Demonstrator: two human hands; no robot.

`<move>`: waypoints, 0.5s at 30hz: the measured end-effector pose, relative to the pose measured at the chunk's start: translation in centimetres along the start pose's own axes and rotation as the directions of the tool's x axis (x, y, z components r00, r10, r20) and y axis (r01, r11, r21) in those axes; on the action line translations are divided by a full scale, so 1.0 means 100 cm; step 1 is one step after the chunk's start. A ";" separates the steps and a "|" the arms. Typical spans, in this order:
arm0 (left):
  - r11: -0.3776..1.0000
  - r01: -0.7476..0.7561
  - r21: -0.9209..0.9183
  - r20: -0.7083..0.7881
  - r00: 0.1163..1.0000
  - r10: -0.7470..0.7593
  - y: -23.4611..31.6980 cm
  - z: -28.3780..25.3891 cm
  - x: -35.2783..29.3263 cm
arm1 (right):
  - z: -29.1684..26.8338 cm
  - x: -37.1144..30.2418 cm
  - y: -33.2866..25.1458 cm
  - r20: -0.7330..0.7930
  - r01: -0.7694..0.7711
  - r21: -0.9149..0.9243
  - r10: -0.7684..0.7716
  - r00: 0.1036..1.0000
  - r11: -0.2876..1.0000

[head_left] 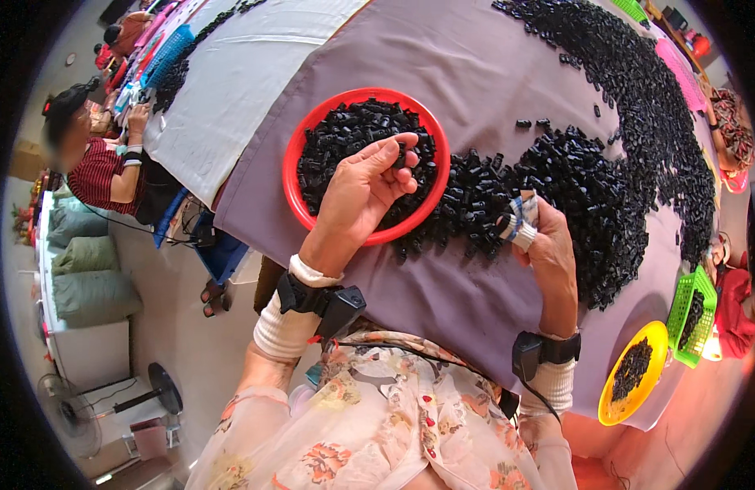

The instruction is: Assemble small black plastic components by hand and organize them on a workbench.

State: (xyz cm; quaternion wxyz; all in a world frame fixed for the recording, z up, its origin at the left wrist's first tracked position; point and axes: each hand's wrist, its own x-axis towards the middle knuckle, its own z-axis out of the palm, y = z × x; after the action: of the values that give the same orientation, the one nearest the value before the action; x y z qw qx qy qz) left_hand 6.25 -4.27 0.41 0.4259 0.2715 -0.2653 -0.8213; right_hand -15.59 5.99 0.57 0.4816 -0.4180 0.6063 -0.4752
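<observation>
Left hand (359, 186) hangs over a red basin (294, 192) heaped with black pieces, fingers curled round a small black piece (399, 155). Right hand (554, 249) pinches a blue-and-white strip (524, 216) above the black pile (573, 180) spread across the surface (443, 65). To the right sit a yellow dish (622, 411) and a green basket (681, 310); farther off, at left, sits someone in red stripes (98, 174).

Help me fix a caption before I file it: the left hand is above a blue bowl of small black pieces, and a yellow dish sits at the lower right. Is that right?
Not quite: the bowl is red, not blue. The head view shows the left hand above a red bowl of small black pieces, and a yellow dish sits at the lower right.
</observation>
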 end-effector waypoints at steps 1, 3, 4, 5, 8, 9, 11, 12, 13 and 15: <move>1.000 0.007 0.003 -0.010 1.000 -0.007 0.001 0.000 -0.001 | -0.001 0.001 0.002 0.005 0.008 -0.017 -0.008 1.000 1.000; 1.000 0.014 0.002 -0.007 1.000 -0.014 0.001 -0.002 -0.001 | 0.001 0.001 0.003 0.017 -0.006 -0.007 0.006 1.000 1.000; 1.000 0.013 0.001 -0.005 1.000 -0.013 0.001 -0.001 -0.001 | 0.001 0.001 0.003 0.026 -0.024 0.002 0.024 0.999 1.000; 1.000 0.005 0.013 0.003 1.000 -0.005 0.000 0.000 -0.001 | 0.001 0.000 0.003 0.024 -0.022 0.000 0.022 0.999 1.000; 1.000 -0.008 0.029 0.011 1.000 0.008 0.001 0.001 -0.002 | 0.001 0.000 0.004 0.058 -0.036 -0.003 0.036 0.998 0.999; 0.999 -0.008 0.035 0.011 1.000 0.008 0.001 0.001 -0.002 | 0.001 0.000 0.006 0.062 -0.033 -0.009 0.033 0.998 0.999; 0.999 -0.010 0.040 -0.004 1.000 0.010 0.002 0.001 -0.002 | 0.000 -0.001 0.006 0.065 -0.030 -0.015 0.030 0.997 0.999; 0.999 -0.007 0.045 -0.020 1.000 0.008 0.002 0.001 -0.001 | -0.001 -0.001 0.006 0.062 -0.033 -0.019 0.034 0.998 0.999; 0.999 -0.004 0.043 -0.018 1.000 0.005 0.002 0.000 -0.001 | -0.001 -0.002 0.006 0.058 -0.037 -0.022 0.038 0.998 0.999; 0.981 -0.051 0.186 -0.060 0.996 0.064 0.006 -0.001 0.000 | 0.001 -0.004 -0.002 0.047 -0.042 -0.012 0.043 0.998 0.999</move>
State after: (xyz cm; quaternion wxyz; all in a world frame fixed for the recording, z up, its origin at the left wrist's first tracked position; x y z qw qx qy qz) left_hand 6.66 -4.57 0.69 0.4311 0.3288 -0.3338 -0.7712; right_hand -15.44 6.38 0.81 0.5035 -0.4186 0.6061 -0.4515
